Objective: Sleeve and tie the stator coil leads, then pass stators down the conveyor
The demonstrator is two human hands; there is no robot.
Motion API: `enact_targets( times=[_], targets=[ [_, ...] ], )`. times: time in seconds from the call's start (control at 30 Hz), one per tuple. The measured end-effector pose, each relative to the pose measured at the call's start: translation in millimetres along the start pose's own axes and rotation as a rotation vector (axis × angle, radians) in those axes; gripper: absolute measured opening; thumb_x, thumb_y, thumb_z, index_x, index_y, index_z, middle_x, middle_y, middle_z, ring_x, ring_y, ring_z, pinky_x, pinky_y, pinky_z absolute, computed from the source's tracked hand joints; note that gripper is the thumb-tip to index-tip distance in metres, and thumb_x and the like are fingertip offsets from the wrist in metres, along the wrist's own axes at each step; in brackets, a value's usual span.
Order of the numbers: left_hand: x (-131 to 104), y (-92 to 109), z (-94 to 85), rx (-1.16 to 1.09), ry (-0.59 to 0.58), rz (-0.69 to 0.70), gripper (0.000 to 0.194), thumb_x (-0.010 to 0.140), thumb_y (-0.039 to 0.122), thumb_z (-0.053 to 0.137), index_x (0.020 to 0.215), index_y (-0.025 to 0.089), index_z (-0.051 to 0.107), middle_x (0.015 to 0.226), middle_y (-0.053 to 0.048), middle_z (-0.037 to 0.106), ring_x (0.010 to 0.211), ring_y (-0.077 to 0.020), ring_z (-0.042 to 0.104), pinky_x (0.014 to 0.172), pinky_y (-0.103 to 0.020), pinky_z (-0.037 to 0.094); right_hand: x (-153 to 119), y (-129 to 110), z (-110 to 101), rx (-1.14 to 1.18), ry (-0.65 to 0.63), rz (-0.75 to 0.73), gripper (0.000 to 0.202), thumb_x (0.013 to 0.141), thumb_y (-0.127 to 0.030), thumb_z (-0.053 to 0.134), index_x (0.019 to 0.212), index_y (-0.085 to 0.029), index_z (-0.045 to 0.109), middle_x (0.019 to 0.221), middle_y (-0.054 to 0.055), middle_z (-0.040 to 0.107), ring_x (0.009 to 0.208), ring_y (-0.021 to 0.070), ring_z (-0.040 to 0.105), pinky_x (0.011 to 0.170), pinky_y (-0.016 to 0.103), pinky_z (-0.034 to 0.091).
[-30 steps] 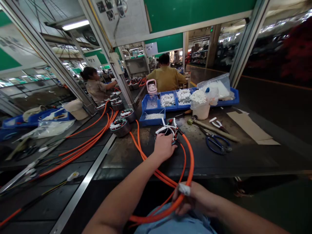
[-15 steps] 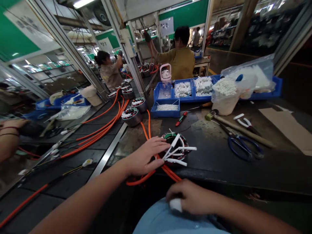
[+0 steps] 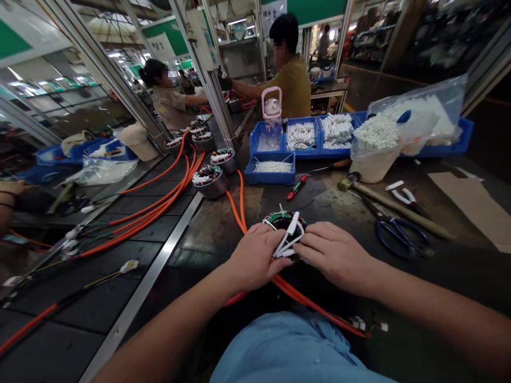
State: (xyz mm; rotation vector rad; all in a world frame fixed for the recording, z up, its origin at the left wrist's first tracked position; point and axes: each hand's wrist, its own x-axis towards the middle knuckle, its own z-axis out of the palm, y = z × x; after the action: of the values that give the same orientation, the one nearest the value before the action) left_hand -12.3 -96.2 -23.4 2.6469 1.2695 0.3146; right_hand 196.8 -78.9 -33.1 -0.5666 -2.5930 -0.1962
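A round motor stator (image 3: 281, 218) with green, red and white wiring lies on the dark bench in front of me. White sleeved leads (image 3: 288, 239) stick up from its middle. My left hand (image 3: 257, 254) is closed round the base of these leads at the stator's left side. On the right side, my right hand (image 3: 335, 254) has its fingers pressed together on the white leads and the stator's edge. Orange cables (image 3: 297, 298) run out below my hands toward the lower right.
Blue bins (image 3: 302, 154) of white sleeves, a plastic tub (image 3: 373, 159), a red-green pen (image 3: 296, 187), a hammer (image 3: 403, 210) and blue scissors (image 3: 393, 236) lie beyond. More stators (image 3: 209, 182) with orange cables stand left. Two people work behind.
My right hand has risen from my lap to the stator's right side, and the white piece it held no longer shows there. My left hand stays at the leads. The view has shifted slightly.
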Motion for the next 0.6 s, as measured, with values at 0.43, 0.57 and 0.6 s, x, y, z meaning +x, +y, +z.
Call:
enact_targets(
  times=[0.43, 0.57, 0.6],
  targets=[
    [8.4, 23.7, -1.7, 0.265, -0.060, -0.065, 0.024, 0.086, 0.028, 0.042, 0.084, 0.015, 0.062, 0.081, -0.007, 0.062, 0.088, -0.0215, 0.051, 0.091, -0.042, 0.037, 4.8, 34.8, -3.3, 0.165, -0.150, -0.003, 0.028, 0.080, -0.005, 0.041, 0.086, -0.018, 0.064, 0.093, 0.006, 0.060, 0.103, 0.0230, 0.045, 0.087, 0.038, 0.038],
    [12.4, 34.0, 4.4, 0.350, -0.024, -0.093, 0.024, 0.085, 0.026, 0.042, 0.077, 0.014, 0.061, 0.079, -0.007, 0.061, 0.088, -0.0229, 0.052, 0.090, -0.044, 0.038, 3.9, 14.9, -10.6, 0.079, -0.038, 0.032, 0.026, 0.081, -0.011, 0.041, 0.092, -0.013, 0.064, 0.103, 0.011, 0.058, 0.108, 0.0250, 0.044, 0.094, 0.041, 0.036],
    [13.2, 34.8, 5.8, 0.355, -0.008, -0.089, 0.023, 0.085, 0.024, 0.041, 0.079, 0.013, 0.061, 0.080, -0.008, 0.062, 0.089, -0.0230, 0.052, 0.091, -0.044, 0.038, 2.8, 10.9, -8.0, 0.054, 0.007, 0.030, 0.027, 0.082, -0.014, 0.041, 0.098, -0.011, 0.062, 0.109, 0.012, 0.056, 0.111, 0.0256, 0.043, 0.097, 0.042, 0.034]
  ],
)
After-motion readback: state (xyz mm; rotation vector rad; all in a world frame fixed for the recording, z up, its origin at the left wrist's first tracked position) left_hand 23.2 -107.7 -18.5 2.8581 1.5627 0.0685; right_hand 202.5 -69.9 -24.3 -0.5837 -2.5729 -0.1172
